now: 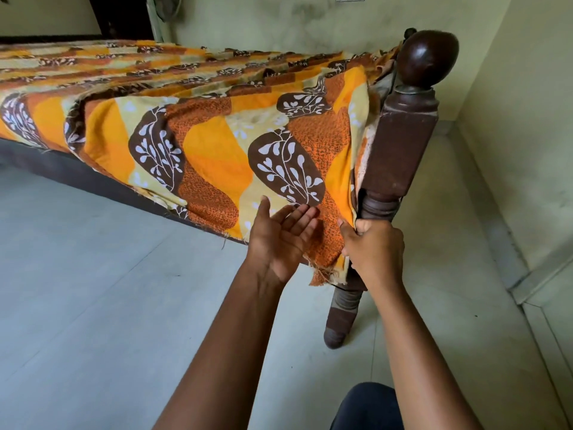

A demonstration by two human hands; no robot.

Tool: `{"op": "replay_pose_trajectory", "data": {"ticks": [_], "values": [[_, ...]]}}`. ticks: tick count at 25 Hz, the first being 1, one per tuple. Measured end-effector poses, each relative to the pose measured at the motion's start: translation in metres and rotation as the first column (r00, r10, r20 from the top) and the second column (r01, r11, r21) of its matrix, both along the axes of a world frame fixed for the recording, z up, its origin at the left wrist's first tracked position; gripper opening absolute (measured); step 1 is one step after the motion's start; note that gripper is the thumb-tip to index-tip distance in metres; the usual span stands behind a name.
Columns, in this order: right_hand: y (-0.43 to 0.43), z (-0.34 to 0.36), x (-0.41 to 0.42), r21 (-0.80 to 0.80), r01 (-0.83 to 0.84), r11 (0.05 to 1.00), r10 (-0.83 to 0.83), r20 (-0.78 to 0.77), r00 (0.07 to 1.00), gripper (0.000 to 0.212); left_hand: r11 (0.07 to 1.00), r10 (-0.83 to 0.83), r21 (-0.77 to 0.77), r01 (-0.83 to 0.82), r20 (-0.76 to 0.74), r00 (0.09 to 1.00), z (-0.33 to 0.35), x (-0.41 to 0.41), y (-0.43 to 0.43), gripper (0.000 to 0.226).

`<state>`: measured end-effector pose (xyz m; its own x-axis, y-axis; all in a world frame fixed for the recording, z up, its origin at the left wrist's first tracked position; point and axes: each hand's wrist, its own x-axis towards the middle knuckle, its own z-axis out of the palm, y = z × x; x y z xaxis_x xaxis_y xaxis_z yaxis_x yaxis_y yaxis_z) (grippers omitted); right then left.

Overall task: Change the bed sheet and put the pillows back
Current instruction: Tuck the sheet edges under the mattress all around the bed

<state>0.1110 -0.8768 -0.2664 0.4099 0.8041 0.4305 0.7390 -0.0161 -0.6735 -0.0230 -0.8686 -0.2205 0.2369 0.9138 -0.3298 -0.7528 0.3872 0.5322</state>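
**A:** What are the hands doing at this moment?

**B:** The right hand (372,249) is closed around the side edge of the bed sheet (198,141), just beside the dark wooden bedpost (400,150) at the near right corner. The left hand (279,240) is spread with the palm up, and its fingertips are at the hanging cloth a little to the left. I cannot say for sure whether they really touch the cloth.

**A:** And where is the sheet itself?

**B:** It lies over the whole bed, from the far left to this corner. Its lower hem hangs down toward the floor (93,274).

**A:** Which step is this, in your opinion?

**B:** I think it is the fitting of the corner. To do it well, I would draw the edge down and toward the post with the right hand, so the fold there becomes flat. The open left hand can then smooth the hanging side leftward, away from the corner. The pull should be gentle, because the hem looks frayed and may tear or catch on the post.
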Motion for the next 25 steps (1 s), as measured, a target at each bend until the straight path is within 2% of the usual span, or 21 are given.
{"op": "replay_pose_trajectory", "data": {"ticks": [3, 7, 9, 10, 11, 13, 14, 15, 16, 18, 20, 23, 25], "values": [[-0.001, 0.002, -0.003, 0.021, 0.001, 1.0, 0.0, -0.034, 0.999, 0.05, 1.0, 0.012, -0.019, -0.011, 0.047, 0.999, 0.002, -0.001, 0.008, 0.076], [-0.001, -0.003, -0.012, 0.065, 0.04, 0.997, -0.015, -0.344, 0.939, 0.021, 0.998, 0.016, -0.056, -0.015, 0.019, 1.0, 0.015, 0.009, 0.011, 0.08], [0.0, -0.004, -0.017, 0.054, 0.03, 0.998, -0.001, -0.464, 0.886, 0.017, 0.997, 0.044, -0.064, -0.042, 0.034, 0.998, 0.018, 0.012, 0.011, 0.084], [-0.001, -0.002, -0.019, 0.051, -0.004, 0.999, 0.032, -0.568, 0.822, 0.016, 0.996, 0.057, -0.071, -0.055, 0.038, 0.998, 0.019, 0.011, 0.011, 0.087], [-0.002, 0.002, -0.021, 0.054, -0.062, 0.997, 0.082, -0.71, 0.699, 0.016, 0.995, 0.061, -0.084, -0.058, 0.036, 0.997, 0.019, 0.01, 0.011, 0.09], [-0.011, 0.017, -0.023, 0.114, -0.178, 0.977, 0.166, -0.936, 0.312, 0.019, 0.994, 0.027, -0.106, -0.023, 0.031, 0.999, 0.023, 0.009, 0.01, 0.096], [-0.017, 0.023, -0.022, 0.143, -0.203, 0.969, 0.173, -0.975, 0.14, 0.02, 0.993, 0.016, -0.117, -0.011, 0.037, 0.999, 0.025, 0.009, 0.011, 0.097], [-0.022, 0.025, -0.021, 0.157, -0.208, 0.965, 0.165, -0.986, 0.018, 0.02, 0.992, 0.009, -0.128, -0.003, 0.05, 0.999, 0.029, 0.011, 0.012, 0.098], [-0.028, 0.027, -0.02, 0.169, -0.205, 0.964, 0.159, -0.985, -0.066, 0.021, 0.993, -0.001, -0.121, 0.01, 0.071, 0.997, 0.031, 0.014, 0.013, 0.099], [-0.034, 0.029, -0.019, 0.197, -0.193, 0.961, 0.167, -0.973, -0.161, 0.024, 0.997, -0.006, -0.077, 0.016, 0.129, 0.992, 0.034, 0.02, 0.016, 0.097], [-0.034, 0.03, -0.021, 0.221, -0.179, 0.959, 0.18, -0.959, -0.218, 0.032, 0.996, 0.035, -0.087, -0.021, 0.16, 0.986, 0.03, 0.021, 0.02, 0.095], [-0.029, 0.032, -0.026, 0.226, -0.136, 0.965, 0.184, -0.946, -0.267, 0.048, 0.986, 0.097, -0.145, -0.083, 0.089, 0.991, 0.018, 0.016, 0.02, 0.092], [-0.026, 0.036, -0.032, 0.237, -0.088, 0.967, 0.203, -0.935, -0.291, 0.05, 0.991, 0.081, -0.114, -0.068, 0.114, 0.99, 0.015, 0.011, 0.016, 0.09]]}}
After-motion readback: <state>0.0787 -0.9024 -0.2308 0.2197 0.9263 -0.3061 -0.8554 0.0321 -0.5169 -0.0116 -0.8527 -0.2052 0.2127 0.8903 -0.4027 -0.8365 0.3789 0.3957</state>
